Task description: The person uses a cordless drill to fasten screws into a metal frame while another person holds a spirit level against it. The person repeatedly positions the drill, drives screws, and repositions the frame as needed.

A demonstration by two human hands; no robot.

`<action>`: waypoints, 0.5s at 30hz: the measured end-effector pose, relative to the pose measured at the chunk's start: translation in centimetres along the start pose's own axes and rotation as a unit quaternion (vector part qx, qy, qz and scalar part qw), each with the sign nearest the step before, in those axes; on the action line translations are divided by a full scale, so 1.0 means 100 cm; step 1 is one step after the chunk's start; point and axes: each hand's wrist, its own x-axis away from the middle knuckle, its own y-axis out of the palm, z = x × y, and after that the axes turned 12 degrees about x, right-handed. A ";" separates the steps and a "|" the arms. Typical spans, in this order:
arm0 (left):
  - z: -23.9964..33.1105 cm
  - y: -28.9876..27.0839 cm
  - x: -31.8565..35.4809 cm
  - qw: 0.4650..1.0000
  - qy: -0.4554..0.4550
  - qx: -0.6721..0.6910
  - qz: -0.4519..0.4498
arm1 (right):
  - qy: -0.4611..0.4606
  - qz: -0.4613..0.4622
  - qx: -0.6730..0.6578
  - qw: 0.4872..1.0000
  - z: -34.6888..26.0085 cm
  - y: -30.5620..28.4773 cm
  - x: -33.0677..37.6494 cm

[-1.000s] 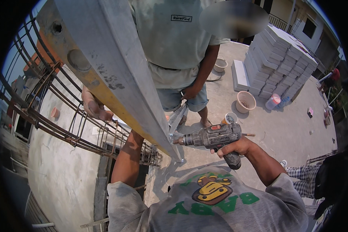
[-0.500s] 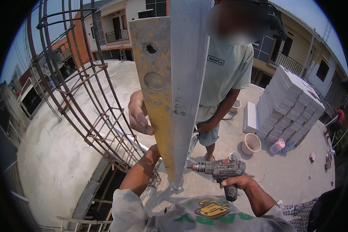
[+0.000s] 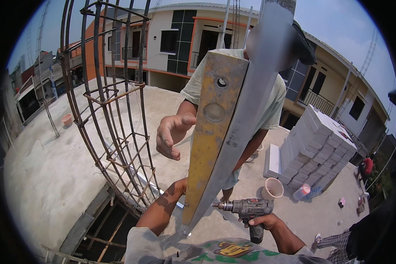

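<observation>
Upright in front of me stands a worn yellow spirit level [image 3: 213, 145] with a round hole near its top. It lies along a silver metal profile [image 3: 244, 119]; both lean to the right at the top. My left hand [image 3: 181, 187] reaches to the level's lower left edge, its fingers hidden behind it. On the right, my right hand [image 3: 268, 220] grips a cordless drill [image 3: 251, 209] by its handle, with the chuck pointing left toward the profile. Across from me stands a co-worker, whose hand [image 3: 174, 134] is raised beside the level, fingers spread and apart from it.
A tall rebar cage [image 3: 127, 145] rises on the left, beside an opening in the slab [image 3: 105, 231] with timber in it. Stacked white blocks [image 3: 312, 149] stand at right behind a bucket [image 3: 273, 189] and a pink-lidded container [image 3: 302, 192]. Another person's checkered trousers [image 3: 336, 242] show lower right.
The level and profile now tilt right at the top and appear lower in the view. The co-worker's hand has come away from the level's edge. The drill stays in my right hand.
</observation>
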 end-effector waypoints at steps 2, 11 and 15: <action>0.001 0.000 0.000 1.000 0.000 0.001 -0.005 | 0.002 0.001 0.003 1.000 -0.001 0.001 0.000; -0.001 0.001 -0.005 1.000 0.004 0.000 -0.019 | -0.008 0.014 -0.011 1.000 0.000 0.000 0.002; -0.002 0.002 -0.004 1.000 0.015 0.002 -0.024 | -0.010 0.015 -0.015 1.000 0.003 -0.001 0.001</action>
